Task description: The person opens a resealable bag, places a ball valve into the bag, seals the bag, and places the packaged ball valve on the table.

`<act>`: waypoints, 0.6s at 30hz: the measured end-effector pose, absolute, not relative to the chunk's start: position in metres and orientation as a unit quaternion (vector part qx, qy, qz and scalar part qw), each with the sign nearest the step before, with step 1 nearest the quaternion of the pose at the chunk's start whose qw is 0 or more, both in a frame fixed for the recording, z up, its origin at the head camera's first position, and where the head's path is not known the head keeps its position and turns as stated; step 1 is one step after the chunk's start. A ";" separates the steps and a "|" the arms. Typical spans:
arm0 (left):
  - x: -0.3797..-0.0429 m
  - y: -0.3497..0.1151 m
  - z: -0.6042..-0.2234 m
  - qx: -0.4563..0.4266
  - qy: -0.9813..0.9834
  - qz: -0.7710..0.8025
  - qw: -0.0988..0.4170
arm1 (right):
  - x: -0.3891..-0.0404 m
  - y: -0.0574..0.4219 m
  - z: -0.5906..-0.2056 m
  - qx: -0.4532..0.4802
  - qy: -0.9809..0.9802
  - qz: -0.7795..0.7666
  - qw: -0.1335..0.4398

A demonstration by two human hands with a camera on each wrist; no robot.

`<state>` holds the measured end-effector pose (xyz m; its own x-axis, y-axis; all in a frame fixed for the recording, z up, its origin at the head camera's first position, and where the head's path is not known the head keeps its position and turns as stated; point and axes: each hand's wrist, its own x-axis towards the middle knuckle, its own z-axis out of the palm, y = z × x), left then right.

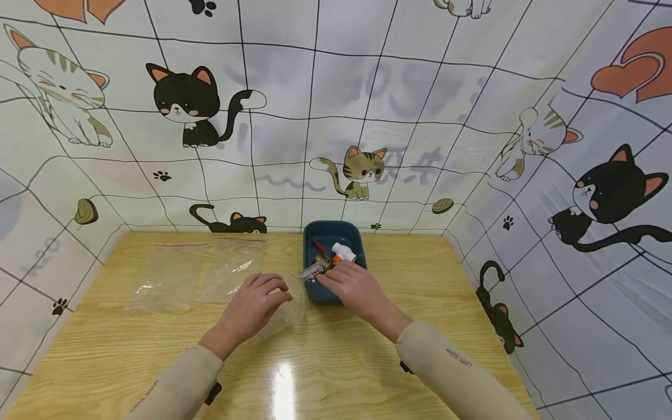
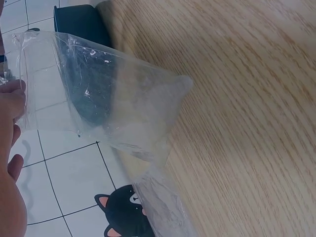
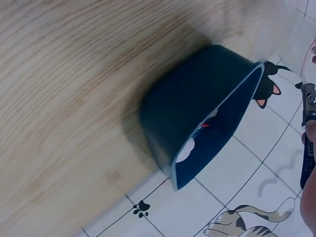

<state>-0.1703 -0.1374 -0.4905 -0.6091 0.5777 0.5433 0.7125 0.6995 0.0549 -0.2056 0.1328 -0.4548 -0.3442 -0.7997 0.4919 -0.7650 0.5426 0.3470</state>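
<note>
The left hand's (image 1: 257,300) grip is a pinch: thumb and fingers hold a clear plastic bag (image 2: 123,94) near its mouth, with little gap beyond the film between them. The right hand's (image 1: 357,289) grip is closed too, thumb and fingers on a slim item (image 3: 307,153), dark with a silvery end; just what it is, I cannot tell. With the wearer at six o'clock, that item points from the right fingertips towards ten o'clock, over the near-left rim of a blue tub (image 1: 322,296). The bag hangs at about four o'clock of the left hand, near the tub; how wide its mouth stands is hard to judge.

In the tub, beyond the right fingers, lie a white pipe fitting (image 1: 343,252) and a red handle (image 1: 318,247). Around nine to eleven o'clock of the left hand, two more clear bags, the outer bag (image 1: 168,277) and the inner bag (image 1: 231,271), lie flat on the bench (image 1: 341,373). A cat-print curtain (image 1: 336,93) rises at twelve.

The step looks like bagging the item. To do it well, spread the mouth round, hold one edge firmly, and feed the item end-first, past the zip line, letting go only once it is inside.
</note>
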 end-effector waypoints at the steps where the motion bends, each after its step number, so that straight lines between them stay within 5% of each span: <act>1: -0.170 -0.138 -0.491 -0.363 -0.888 -0.133 0.250 | -0.204 0.132 -0.454 0.481 -0.816 -0.023 0.319; 18: -0.172 -0.137 -0.489 -0.374 -0.873 -0.143 0.277 | -0.192 0.117 -0.450 0.520 -0.789 -0.030 0.326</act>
